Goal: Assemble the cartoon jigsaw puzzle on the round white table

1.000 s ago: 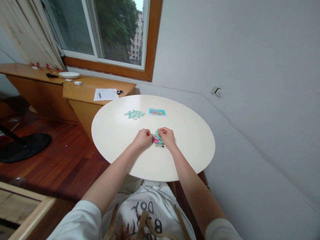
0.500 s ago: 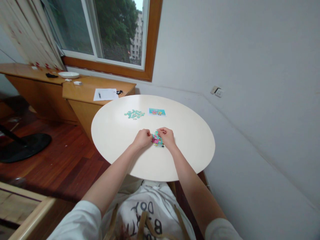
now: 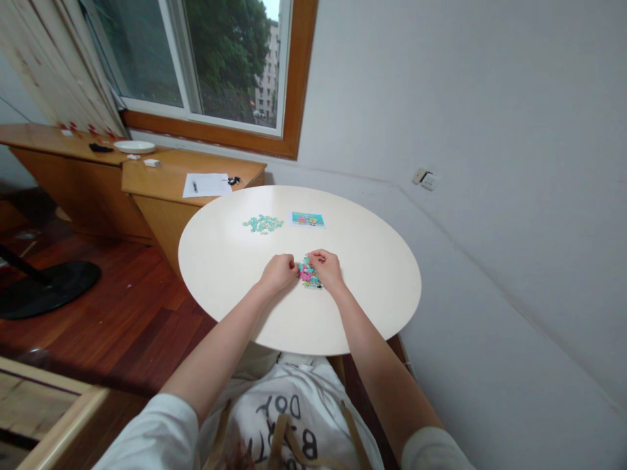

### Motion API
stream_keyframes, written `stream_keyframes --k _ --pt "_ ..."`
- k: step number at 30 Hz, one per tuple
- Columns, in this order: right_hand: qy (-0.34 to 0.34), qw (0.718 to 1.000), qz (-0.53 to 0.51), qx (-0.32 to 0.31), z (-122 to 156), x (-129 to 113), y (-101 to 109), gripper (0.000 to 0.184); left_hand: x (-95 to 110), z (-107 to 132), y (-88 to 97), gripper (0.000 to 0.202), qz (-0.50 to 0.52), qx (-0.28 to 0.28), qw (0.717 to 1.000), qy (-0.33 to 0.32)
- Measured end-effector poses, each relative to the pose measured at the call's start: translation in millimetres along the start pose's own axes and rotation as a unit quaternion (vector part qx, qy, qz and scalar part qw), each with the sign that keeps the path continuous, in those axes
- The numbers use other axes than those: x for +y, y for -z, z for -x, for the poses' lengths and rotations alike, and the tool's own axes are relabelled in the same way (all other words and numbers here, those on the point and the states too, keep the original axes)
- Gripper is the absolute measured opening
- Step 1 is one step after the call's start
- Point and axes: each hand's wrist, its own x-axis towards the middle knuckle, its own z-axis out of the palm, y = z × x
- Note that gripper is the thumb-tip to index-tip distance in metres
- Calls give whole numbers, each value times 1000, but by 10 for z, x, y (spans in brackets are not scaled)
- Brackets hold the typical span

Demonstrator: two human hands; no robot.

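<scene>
A partly joined jigsaw puzzle (image 3: 309, 275), pink, teal and yellow, lies on the white oval table (image 3: 382, 287) between my hands. At its left edge rests my left hand (image 3: 280, 271), fingers curled together; whatever they hold is hidden. My right hand (image 3: 327, 266) covers the puzzle's upper right part, thumb and fingers pinched at its top edge, and a piece there is too small to make out. Farther back on the table is a pile of loose teal puzzle pieces (image 3: 263, 224). Beside that pile lies a teal picture card (image 3: 308, 219) with cartoon figures.
Behind the table's left side stands a wooden cabinet (image 3: 161, 176) bearing a sheet of paper (image 3: 207, 185), a small black object (image 3: 234, 180) and a white plate (image 3: 134, 147). A wall with a socket (image 3: 428, 181) runs along the right. A black round base (image 3: 53, 290) sits on the floor.
My left hand has shifted very slightly at the puzzle's left edge. My right hand, the loose pieces and the card look the same.
</scene>
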Motion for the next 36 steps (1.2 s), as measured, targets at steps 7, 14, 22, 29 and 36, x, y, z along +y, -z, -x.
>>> stream_keyframes --k 7,14,22,29,36 --pt "0 1000 -2 -5 2 -12 -2 11 -15 -19 -18 18 -17 -9 1000 3" --pt "-1 1000 -2 -6 1 -5 -9 12 -3 -12 -8 17 -22 -15 1000 9" --pt "2 1000 12 -11 11 -2 -6 12 9 -8 -8 17 -28 -12 999 15" --pt "-3 1000 15 -10 25 -10 -5 11 9 -8 -7 16 -43 -17 999 12" --pt "-7 1000 6 -15 23 -15 -5 12 -2 -19 -26 16 -43 -19 999 12"
